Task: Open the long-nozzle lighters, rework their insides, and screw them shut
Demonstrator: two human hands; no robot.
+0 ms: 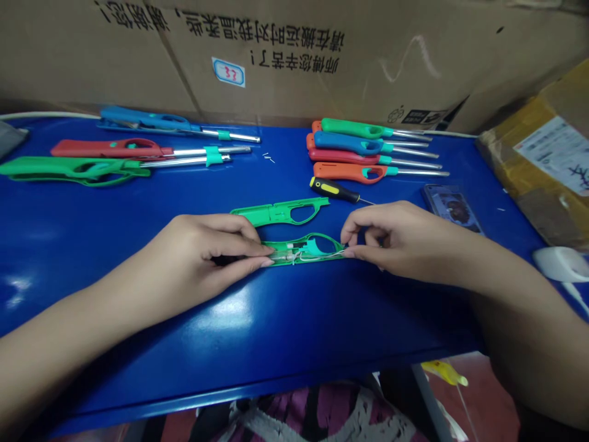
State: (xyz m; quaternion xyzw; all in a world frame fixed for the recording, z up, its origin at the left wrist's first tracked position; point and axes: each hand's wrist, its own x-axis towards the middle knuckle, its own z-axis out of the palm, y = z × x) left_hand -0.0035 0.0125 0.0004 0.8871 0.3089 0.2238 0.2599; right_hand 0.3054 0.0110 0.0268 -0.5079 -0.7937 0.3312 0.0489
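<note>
An opened green lighter half-shell (306,250) with a teal trigger and thin white wires inside lies on the blue table (276,331). My left hand (207,252) pinches its left end, fingers closed on it. My right hand (391,239) pinches the right end, where the wires run out. The matching green cover half (280,213) lies just behind, untouched.
A black-and-yellow screwdriver (335,191) lies behind my right hand. Three long lighters (110,150) lie at the back left, several more (359,150) at the back right. A phone (451,205) sits to the right, with cardboard boxes (294,55) behind and a taped box (547,159) at right.
</note>
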